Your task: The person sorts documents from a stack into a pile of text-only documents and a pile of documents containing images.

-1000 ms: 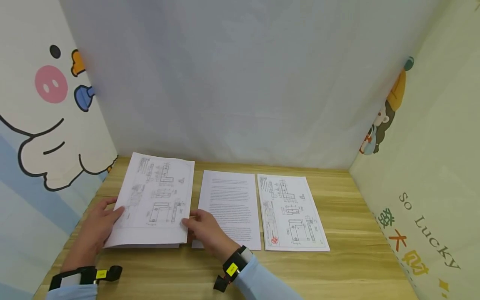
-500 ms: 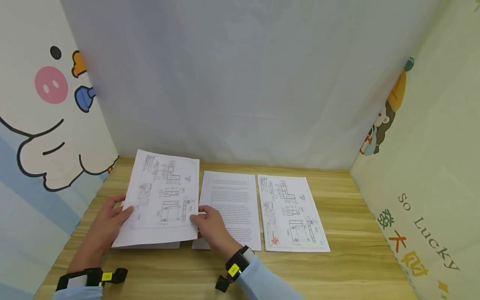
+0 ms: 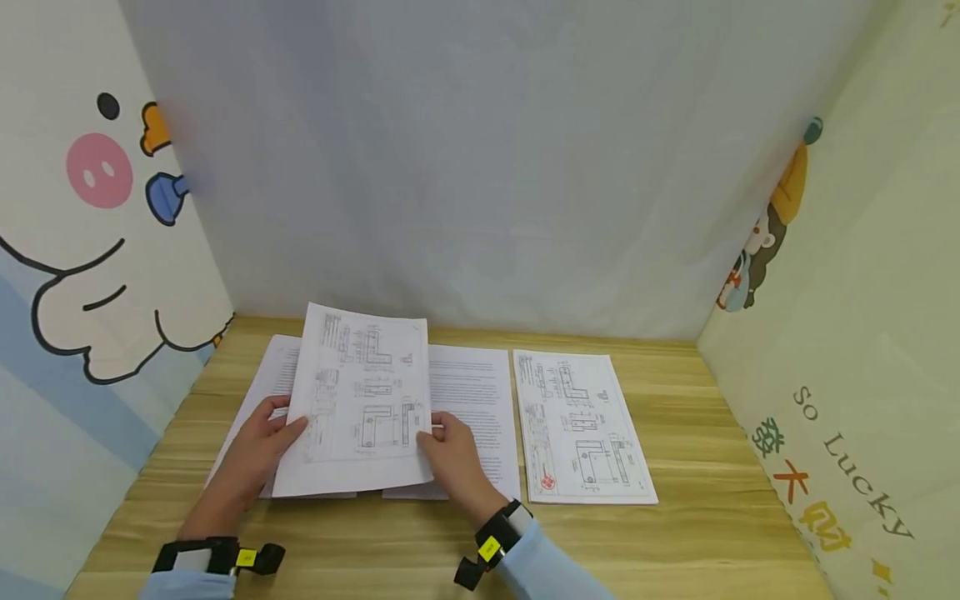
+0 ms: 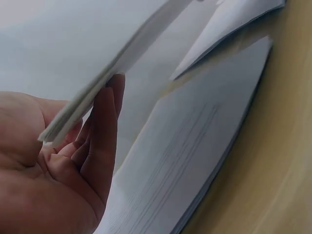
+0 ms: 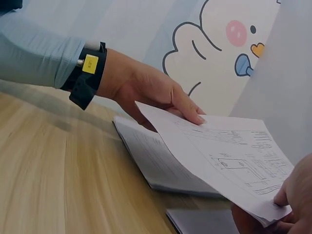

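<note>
The left hand (image 3: 257, 450) and right hand (image 3: 461, 462) pinch a white, slightly bowed paper sheaf (image 3: 352, 417) printed with thin-lined technical drawings.

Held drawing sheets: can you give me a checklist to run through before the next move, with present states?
1. Left hand holds the drawing sheets by one side: ok.
2. Right hand holds the opposite side: ok.
3. Sheets raised above the left text stack: ok.
4. Middle text stack fully visible from the head view: not ok, partly covered.
5. Red-stamped stack untouched by either hand: ok.
6. Exact sheet count: cannot tell.
</note>
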A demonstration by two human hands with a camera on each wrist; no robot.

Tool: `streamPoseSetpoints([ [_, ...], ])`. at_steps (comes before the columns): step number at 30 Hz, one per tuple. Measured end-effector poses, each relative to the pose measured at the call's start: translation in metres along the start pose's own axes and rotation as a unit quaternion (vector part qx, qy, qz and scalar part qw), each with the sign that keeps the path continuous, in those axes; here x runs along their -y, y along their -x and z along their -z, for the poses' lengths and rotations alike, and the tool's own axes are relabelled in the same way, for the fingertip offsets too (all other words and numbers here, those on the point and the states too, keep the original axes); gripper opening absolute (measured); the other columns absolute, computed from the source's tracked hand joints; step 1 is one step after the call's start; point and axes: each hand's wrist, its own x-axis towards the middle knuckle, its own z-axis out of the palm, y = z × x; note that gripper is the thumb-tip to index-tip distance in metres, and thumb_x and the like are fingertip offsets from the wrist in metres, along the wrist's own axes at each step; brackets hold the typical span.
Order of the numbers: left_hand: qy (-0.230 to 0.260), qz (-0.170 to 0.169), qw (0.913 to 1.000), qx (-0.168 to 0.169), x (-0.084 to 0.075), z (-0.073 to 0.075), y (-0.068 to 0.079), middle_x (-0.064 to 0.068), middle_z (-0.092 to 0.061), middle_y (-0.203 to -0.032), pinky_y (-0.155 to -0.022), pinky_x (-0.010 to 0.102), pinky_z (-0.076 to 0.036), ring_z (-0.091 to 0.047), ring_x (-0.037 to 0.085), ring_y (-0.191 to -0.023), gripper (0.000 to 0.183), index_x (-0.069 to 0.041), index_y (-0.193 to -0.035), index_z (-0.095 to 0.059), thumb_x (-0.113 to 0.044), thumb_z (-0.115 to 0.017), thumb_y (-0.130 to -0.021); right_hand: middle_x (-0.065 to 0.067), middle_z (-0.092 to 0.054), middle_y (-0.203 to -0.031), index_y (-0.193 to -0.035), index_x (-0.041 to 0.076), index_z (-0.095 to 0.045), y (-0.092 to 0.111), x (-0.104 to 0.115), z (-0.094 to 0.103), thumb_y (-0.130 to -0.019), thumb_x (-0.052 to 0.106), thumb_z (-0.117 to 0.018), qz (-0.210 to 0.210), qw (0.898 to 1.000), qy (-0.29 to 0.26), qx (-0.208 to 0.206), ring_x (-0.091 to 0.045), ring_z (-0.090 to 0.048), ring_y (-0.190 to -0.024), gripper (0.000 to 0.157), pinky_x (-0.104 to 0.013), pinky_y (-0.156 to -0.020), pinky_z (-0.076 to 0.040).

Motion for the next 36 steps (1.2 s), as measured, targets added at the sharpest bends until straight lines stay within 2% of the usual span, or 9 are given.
streamPoseSetpoints([
  [7, 0.038, -0.004, 0.9992, 0.015, -0.007, -0.039, -0.006, 0.025, -0.060, -0.136, -0.076, 0.036, -0.059, -0.070, 0.023, -0.099, 0.060, -0.007, -0.156, -0.030, -0.032, -0.057, -0.108, -0.007, -0.076, -0.103, -0.134, 0.001, -0.062, 0.000, -0.014, 0.033, -0.103, 0.014, -0.059, 0.016, 0.999, 0.021, -0.024, -0.014, -0.071, -0.085, 0.034, -0.031, -0.068, -0.059],
  [12, 0.039, 0.001, 0.9991, 0.016, -0.015, -0.072, -0.012, 0.022, -0.063, -0.133, -0.076, 0.034, -0.057, -0.068, 0.023, -0.099, 0.053, -0.007, -0.150, -0.037, -0.028, -0.059, -0.107, -0.010, -0.075, -0.107, -0.136, 0.001, -0.062, 0.005, -0.019, 0.063, -0.104, 0.014, -0.057, 0.024, 0.998, 0.030, -0.043, -0.017, -0.071, -0.087, 0.035, -0.033, -0.070, -0.058],
  [15, 0.044, -0.006, 0.9989, 0.018, -0.019, -0.092, -0.015, 0.022, -0.065, -0.129, -0.076, 0.033, -0.056, -0.069, 0.024, -0.097, 0.047, -0.006, -0.146, -0.041, -0.023, -0.060, -0.106, -0.012, -0.074, -0.109, -0.138, -0.001, -0.061, 0.009, -0.022, 0.081, -0.104, 0.014, -0.056, 0.025, 0.997, 0.038, -0.067, -0.018, -0.070, -0.088, 0.037, -0.033, -0.072, -0.058],
  [20, 0.068, -0.036, 0.9966, 0.029, -0.027, -0.124, -0.017, 0.023, -0.068, -0.126, -0.077, 0.033, -0.055, -0.069, 0.024, -0.097, 0.041, 0.000, -0.139, -0.047, -0.014, -0.063, -0.104, -0.014, -0.073, -0.114, -0.139, -0.002, -0.061, 0.016, -0.029, 0.106, -0.104, 0.012, -0.056, 0.021, 0.991, 0.053, -0.118, -0.018, -0.069, -0.092, 0.038, -0.032, -0.076, -0.058],
  [23, 0.072, -0.031, 0.9963, 0.035, -0.032, -0.141, -0.017, 0.019, -0.069, -0.124, -0.077, 0.032, -0.054, -0.069, 0.023, -0.097, 0.041, -0.002, -0.138, -0.049, -0.015, -0.065, -0.103, -0.014, -0.073, -0.115, -0.138, -0.001, -0.063, 0.019, -0.033, 0.120, -0.105, 0.012, -0.056, 0.021, 0.988, 0.046, -0.143, -0.020, -0.068, -0.092, 0.037, -0.032, -0.076, -0.057],
  [28, 0.059, -0.021, 0.9976, 0.029, -0.038, -0.165, -0.024, 0.015, -0.072, -0.114, -0.070, 0.032, -0.055, -0.068, 0.021, -0.088, 0.033, -0.005, -0.130, -0.057, -0.016, -0.067, -0.101, -0.016, -0.072, -0.118, -0.137, -0.002, -0.064, 0.020, -0.042, 0.142, -0.104, 0.012, -0.056, 0.017, 0.983, 0.050, -0.178, -0.021, -0.067, -0.093, 0.036, -0.029, -0.076, -0.055],
  [30, 0.055, -0.028, 0.9976, 0.030, -0.041, -0.172, -0.026, 0.015, -0.072, -0.111, -0.068, 0.033, -0.056, -0.068, 0.021, -0.086, 0.030, -0.003, -0.128, -0.059, -0.015, -0.066, -0.101, -0.016, -0.071, -0.117, -0.137, -0.002, -0.064, 0.022, -0.044, 0.151, -0.104, 0.012, -0.056, 0.012, 0.980, 0.055, -0.189, -0.022, -0.065, -0.093, 0.036, -0.029, -0.076, -0.054],
  [36, 0.050, -0.032, 0.9974, 0.039, -0.051, -0.198, -0.025, 0.013, -0.071, -0.103, -0.068, 0.034, -0.059, -0.067, 0.020, -0.084, 0.029, -0.003, -0.127, -0.062, -0.019, -0.064, -0.102, -0.017, -0.070, -0.120, -0.137, -0.002, -0.064, 0.031, -0.051, 0.175, -0.106, 0.015, -0.055, -0.005, 0.975, 0.061, -0.212, -0.024, -0.063, -0.098, 0.037, -0.026, -0.077, -0.051],
])
